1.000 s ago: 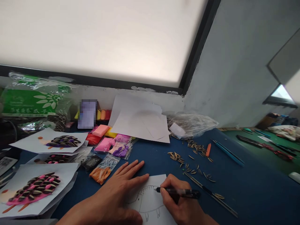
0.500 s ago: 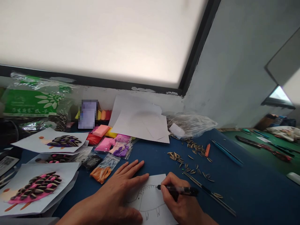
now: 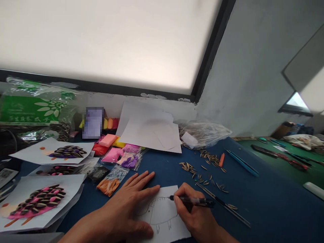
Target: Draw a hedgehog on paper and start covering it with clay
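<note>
My right hand [image 3: 193, 211] is closed round a black pen [image 3: 199, 201], its tip touching a sheet of white paper [image 3: 177, 231]. On that sheet is a line drawing [image 3: 163, 212] of a hedgehog-like animal with short spikes along its back and small legs. Flat across the sheet's left side lies my left hand [image 3: 134, 202], fingers stretched out and thumb apart, covering part of the drawing. Just beyond its fingertips sits a clear packet of orange clay [image 3: 109, 184]. Loose sunflower seeds [image 3: 187, 167] are scattered past my right hand.
Finished seed-and-clay pictures [image 3: 37, 206] are stacked on the left. Bagged coloured clay [image 3: 111, 155] and white sheets [image 3: 149, 131] lie at the back. To the right are metal tweezers [image 3: 225, 206], blue tweezers [image 3: 241, 162] and an orange stick [image 3: 222, 160]. A green seed bag [image 3: 30, 109] stands back left.
The pen has added more short spikes rightward along the animal's back. My left hand stays flat on the paper. The whole view has shifted slightly.
</note>
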### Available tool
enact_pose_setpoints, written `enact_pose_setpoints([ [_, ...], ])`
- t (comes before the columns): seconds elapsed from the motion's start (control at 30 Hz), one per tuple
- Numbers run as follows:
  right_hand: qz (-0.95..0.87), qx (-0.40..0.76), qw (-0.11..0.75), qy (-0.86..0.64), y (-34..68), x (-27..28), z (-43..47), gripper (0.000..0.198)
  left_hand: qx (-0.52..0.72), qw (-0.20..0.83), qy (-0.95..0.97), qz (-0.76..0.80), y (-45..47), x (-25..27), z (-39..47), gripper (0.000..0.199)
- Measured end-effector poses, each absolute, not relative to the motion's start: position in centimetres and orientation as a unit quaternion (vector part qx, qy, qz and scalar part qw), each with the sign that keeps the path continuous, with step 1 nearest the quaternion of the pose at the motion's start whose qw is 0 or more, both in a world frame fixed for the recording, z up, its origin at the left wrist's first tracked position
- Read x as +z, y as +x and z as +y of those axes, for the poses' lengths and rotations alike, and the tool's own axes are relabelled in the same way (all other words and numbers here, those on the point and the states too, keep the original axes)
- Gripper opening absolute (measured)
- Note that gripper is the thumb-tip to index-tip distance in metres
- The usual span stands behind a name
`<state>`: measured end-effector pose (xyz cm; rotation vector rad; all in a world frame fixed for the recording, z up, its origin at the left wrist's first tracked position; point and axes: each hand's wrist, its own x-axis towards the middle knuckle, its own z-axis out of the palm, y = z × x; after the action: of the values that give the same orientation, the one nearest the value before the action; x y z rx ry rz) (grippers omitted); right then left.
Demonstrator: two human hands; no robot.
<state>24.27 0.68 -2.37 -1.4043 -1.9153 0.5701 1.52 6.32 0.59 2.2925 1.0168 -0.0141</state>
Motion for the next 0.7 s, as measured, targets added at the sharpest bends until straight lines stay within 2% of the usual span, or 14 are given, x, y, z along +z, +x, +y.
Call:
enact_pose_setpoints([
  [0.7,-0.744,0.221,0.325,-0.540,24.10,-2.12,0.83,0.022,-0.021,0.306,0.870,0.387,1.55,0.77,6.26,0.091],
])
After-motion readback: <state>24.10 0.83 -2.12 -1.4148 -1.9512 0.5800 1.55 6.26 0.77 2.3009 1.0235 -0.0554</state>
